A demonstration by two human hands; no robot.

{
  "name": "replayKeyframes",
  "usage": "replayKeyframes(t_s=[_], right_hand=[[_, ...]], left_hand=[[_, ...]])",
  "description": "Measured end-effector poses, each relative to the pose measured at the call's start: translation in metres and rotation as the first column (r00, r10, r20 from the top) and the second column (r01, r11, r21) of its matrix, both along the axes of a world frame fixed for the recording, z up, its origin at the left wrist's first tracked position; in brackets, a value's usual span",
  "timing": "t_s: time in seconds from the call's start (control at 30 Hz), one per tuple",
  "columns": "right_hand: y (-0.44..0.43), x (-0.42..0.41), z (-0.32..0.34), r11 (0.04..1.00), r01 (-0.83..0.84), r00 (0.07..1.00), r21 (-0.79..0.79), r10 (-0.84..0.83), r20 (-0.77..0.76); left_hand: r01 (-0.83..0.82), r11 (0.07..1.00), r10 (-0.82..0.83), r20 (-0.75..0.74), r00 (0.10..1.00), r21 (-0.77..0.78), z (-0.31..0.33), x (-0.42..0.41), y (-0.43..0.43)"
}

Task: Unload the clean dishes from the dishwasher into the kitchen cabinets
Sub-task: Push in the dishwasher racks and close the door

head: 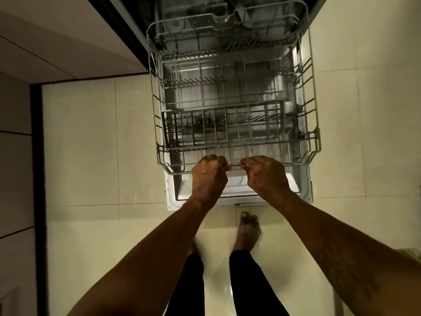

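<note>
Wire rack (296,164) is gripped at its front rail by left hand (208,176) and right hand (265,176), arms outstretched.

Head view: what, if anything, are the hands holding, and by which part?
Both hold the pulled-out lower rack by its front rim wire: the left hand just left of centre, the right hand just right of it.
</note>
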State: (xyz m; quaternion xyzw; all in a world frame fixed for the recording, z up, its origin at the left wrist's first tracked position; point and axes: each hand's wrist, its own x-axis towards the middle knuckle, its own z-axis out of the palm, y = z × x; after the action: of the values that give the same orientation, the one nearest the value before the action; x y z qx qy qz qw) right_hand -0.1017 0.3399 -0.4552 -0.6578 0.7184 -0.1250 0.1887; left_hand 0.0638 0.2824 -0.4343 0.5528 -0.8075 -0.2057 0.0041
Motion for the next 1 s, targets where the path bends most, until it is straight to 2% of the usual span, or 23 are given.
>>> replayKeyframes(t_s=[0.23,0.3,0.47,0.6,0.7,0.8,0.93,1.0], right_hand=[[-0.06,-0.007,0.0,0.983,-0.047,0.988,-0.176,0.02,-0.152],[-0.069,-0.007,-0.001,0.991,-0.05,0.983,-0.127,0.026,-0.183],[-0.08,0.0,-0.004,0.986,-0.08,0.956,0.147,0.117,-0.269],[-0.1,0.006,-0.008,0.984,-0.053,0.954,0.173,0.1,-0.282],[-0.122,0.003,-0.011,0.989,-0.016,0.96,0.15,0.057,-0.273],[-0.147,-0.002,-0.012,0.989,-0.009,0.966,0.146,0.046,-0.256],[-0.179,-0.003,-0.009,0.988,0.011,0.953,0.152,0.035,-0.301],[-0.193,-0.005,-0.011,0.988,0.014,0.943,0.154,0.038,-0.33]], left_hand=[[-0.095,0.989,0.092,-0.028,0.995,-0.117,-0.004,-0.027,-0.053],[-0.117,0.985,0.109,-0.066,0.992,-0.127,-0.005,-0.034,-0.068],[-0.158,0.973,0.143,-0.1,0.985,-0.168,-0.021,-0.045,-0.095],[-0.199,0.957,0.17,-0.148,0.974,-0.21,-0.03,-0.055,-0.116],[-0.169,0.962,0.135,-0.161,0.978,-0.216,-0.031,-0.06,-0.135],[-0.119,0.986,0.108,-0.095,0.99,-0.121,-0.032,-0.063,-0.152],[0.108,0.993,-0.112,0.093,0.989,0.048,-0.04,-0.061,-0.172],[0.15,0.987,-0.158,0.155,0.975,0.062,-0.04,-0.065,-0.182]])
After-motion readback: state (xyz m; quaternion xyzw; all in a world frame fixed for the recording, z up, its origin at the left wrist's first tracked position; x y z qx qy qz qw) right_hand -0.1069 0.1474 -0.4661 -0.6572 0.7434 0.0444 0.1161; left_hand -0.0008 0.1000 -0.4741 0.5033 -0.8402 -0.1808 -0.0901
